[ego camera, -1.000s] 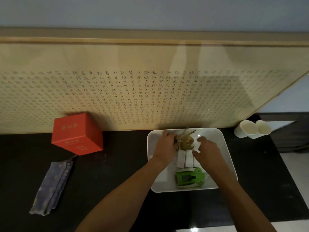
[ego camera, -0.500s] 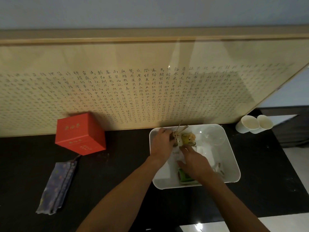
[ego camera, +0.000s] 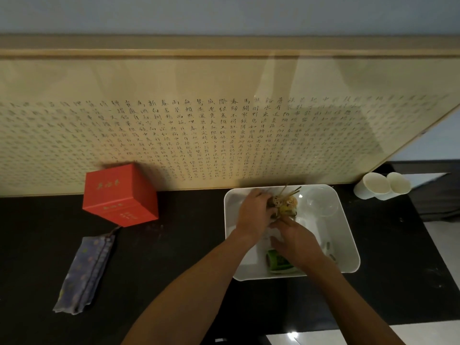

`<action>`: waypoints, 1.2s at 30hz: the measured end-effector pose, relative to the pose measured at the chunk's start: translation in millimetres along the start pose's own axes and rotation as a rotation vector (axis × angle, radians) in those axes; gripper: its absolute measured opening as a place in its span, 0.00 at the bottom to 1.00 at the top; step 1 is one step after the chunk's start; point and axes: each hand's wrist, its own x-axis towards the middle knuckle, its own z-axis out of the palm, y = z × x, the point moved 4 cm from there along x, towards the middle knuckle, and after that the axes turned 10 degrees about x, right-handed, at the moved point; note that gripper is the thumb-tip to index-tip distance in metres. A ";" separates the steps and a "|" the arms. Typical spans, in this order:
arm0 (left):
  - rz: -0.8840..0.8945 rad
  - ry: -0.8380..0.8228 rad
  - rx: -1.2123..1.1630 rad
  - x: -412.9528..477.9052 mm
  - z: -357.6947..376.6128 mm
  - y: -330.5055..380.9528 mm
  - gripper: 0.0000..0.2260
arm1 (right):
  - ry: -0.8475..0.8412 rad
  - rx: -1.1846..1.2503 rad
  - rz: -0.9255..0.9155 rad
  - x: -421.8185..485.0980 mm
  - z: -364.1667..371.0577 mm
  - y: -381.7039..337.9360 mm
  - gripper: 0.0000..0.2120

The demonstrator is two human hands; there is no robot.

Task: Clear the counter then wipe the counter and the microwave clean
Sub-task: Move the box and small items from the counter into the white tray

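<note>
Both hands work inside the white tray (ego camera: 348, 235) on the dark worktop (ego camera: 189, 245). Left hand (ego camera: 254, 210) has fingers curled on the bundle (ego camera: 283, 204) at the tray's far side, sticks pointing toward the framed panel (ego camera: 224, 120). Right hand (ego camera: 296, 241), just nearer, covers white packets; its finger state cannot be told. Red box (ego camera: 119, 195) and cloth (ego camera: 84, 272) lie well left, open worktop between.

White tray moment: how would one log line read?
stage: clearing counter | left hand: on small ornament | right hand: inside white tray | cloth: untouched
</note>
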 end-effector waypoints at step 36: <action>-0.595 0.367 -0.131 -256.3 -198.5 -230.0 0.12 | -0.160 0.470 -0.520 121.3 81.1 -293.6 0.50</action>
